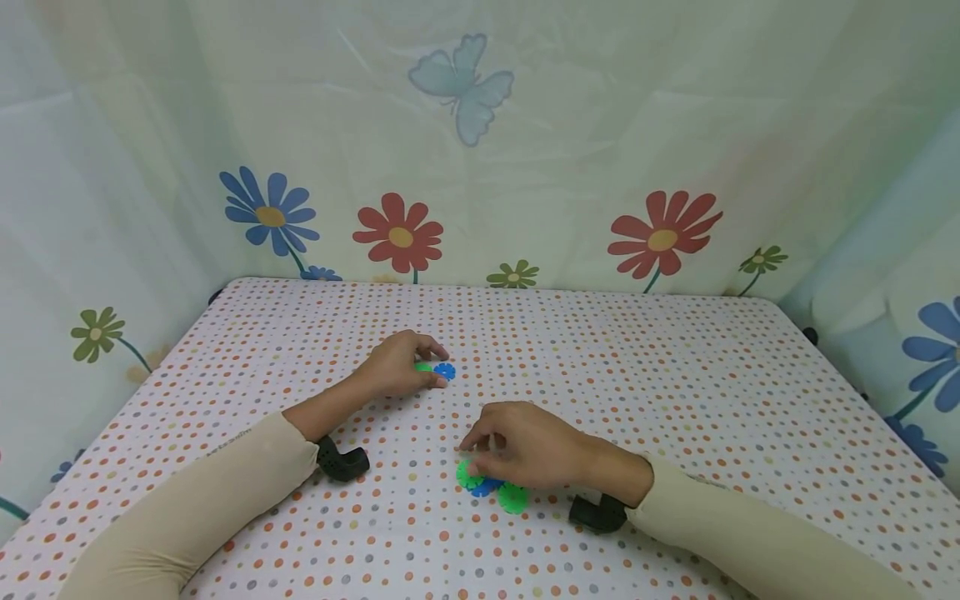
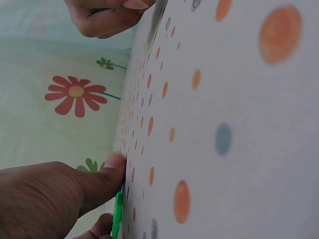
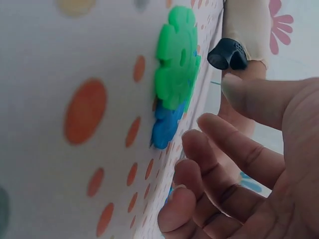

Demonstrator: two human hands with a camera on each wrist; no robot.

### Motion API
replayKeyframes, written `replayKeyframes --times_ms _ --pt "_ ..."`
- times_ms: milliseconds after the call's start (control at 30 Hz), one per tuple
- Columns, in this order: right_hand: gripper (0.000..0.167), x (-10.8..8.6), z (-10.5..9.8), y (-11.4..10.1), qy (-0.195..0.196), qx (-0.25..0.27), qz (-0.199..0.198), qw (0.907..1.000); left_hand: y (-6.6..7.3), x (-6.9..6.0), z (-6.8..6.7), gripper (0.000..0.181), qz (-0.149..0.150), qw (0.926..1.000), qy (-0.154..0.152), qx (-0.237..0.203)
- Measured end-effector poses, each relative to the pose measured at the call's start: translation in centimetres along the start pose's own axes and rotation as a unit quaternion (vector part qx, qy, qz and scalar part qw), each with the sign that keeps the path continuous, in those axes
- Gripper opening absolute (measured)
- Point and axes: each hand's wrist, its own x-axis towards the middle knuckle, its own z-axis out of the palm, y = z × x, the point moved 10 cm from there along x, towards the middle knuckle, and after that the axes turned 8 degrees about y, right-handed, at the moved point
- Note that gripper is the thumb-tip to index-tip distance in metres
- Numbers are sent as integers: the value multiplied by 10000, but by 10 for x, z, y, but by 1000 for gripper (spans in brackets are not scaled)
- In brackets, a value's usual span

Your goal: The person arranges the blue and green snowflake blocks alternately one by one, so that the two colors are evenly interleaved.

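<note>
Toward the back of the table, my left hand (image 1: 401,364) reaches over a green notched disc (image 1: 423,367) and a blue notched disc (image 1: 444,371). Its thumb and fingers lie apart on either side of them; in the left wrist view the thumb (image 2: 113,167) rests at the tabletop beside the green edge. Closer to me, my right hand (image 1: 525,446) hovers with loosely bent fingers (image 3: 234,144) and holds nothing. Below it lie a green notched disc (image 1: 469,475), a blue one (image 1: 482,487) and another green one (image 1: 513,498), partly overlapping. The hand hides part of this group.
A white tablecloth (image 1: 637,375) with coloured dots covers the table. Hanging cloth (image 1: 555,167) printed with flowers and a butterfly encloses the back and sides. Black wrist mounts sit on the left wrist (image 1: 342,461) and the right wrist (image 1: 598,513).
</note>
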Motion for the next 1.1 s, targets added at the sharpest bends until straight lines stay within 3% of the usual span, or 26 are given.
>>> replayKeyframes --times_ms 367,700,1100 --pt "34 -8 6 1 -301 -139 -41 9994 2 1 1 29 92 10000 -12 -23" --pt "32 -7 6 -5 -217 -373 -238 9988 4 0 1 28 61 10000 -16 27" --pt "24 1 8 -1 -366 -169 42 9992 2 0 0 26 -8 10000 -48 16"
